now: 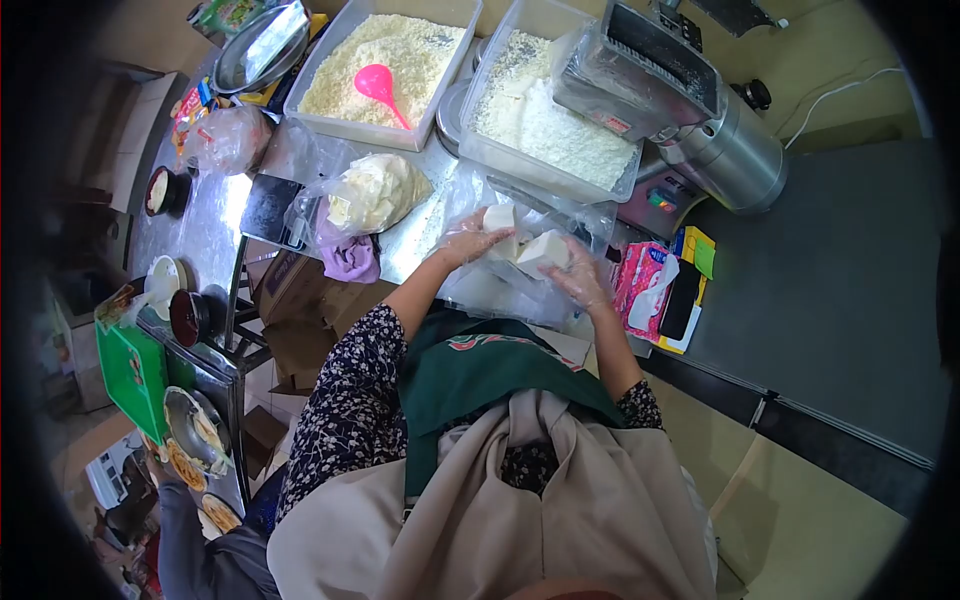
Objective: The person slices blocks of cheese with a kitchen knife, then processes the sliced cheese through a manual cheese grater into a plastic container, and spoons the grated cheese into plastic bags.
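Two white blocks are in my hands over a clear plastic bag (480,290) on the metal table. My left hand (474,241), in a thin clear glove, is closed on the left white block (499,218). The right white block (544,253) is tilted, and my right hand (582,278), also gloved, grips its right side. Between the two blocks shows a bit more white material; its shape is partly hidden. Left of my left hand lies a plastic bag of pale, creamy stuff (378,195).
Behind are a tub of pale crumbs (420,136) with a pink scoop (375,83), a tub of white shreds (500,160) and a metal machine (730,160). Tissue packs (645,285) lie right. At lower left, another person's sleeve (180,530) shows near a pan (195,430).
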`<state>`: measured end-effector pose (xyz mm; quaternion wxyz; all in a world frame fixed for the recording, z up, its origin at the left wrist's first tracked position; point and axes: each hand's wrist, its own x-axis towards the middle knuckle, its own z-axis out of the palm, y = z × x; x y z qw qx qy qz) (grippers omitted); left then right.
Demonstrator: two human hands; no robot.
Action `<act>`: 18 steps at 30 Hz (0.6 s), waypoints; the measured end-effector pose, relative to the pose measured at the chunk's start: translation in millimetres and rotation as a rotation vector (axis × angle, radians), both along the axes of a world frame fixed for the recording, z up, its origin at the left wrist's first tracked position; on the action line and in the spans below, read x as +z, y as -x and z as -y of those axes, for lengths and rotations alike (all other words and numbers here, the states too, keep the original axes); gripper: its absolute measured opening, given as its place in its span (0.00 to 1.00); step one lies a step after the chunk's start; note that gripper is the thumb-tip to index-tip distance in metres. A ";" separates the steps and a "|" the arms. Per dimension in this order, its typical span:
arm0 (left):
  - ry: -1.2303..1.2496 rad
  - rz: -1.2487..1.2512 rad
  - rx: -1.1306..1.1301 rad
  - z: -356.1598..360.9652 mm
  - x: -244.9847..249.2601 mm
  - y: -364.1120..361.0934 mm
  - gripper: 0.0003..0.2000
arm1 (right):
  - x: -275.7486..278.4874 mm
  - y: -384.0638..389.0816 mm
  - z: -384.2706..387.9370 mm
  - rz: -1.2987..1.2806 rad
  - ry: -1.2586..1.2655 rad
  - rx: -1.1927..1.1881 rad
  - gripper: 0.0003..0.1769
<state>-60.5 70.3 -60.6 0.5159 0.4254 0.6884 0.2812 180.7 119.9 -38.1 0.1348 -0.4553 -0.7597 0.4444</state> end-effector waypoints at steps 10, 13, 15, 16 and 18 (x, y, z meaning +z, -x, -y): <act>0.076 0.766 0.215 22.6 35.0 3.3 0.27 | 51.2 16.1 -12.7 -0.414 0.585 -0.238 0.28; 0.010 1.019 0.256 33.2 30.3 1.1 0.32 | 45.2 17.1 -10.6 -0.482 0.719 -0.341 0.28; -0.021 0.930 0.259 34.7 13.9 -1.0 0.37 | 37.0 19.8 -9.8 -0.515 0.802 -0.412 0.28; -0.021 0.928 0.260 34.4 13.5 -1.0 0.37 | 25.0 20.7 -10.4 -0.467 0.775 -0.361 0.28; -0.037 0.674 0.150 34.7 13.7 -2.1 0.38 | 4.3 23.2 -5.1 -0.417 0.748 -0.313 0.29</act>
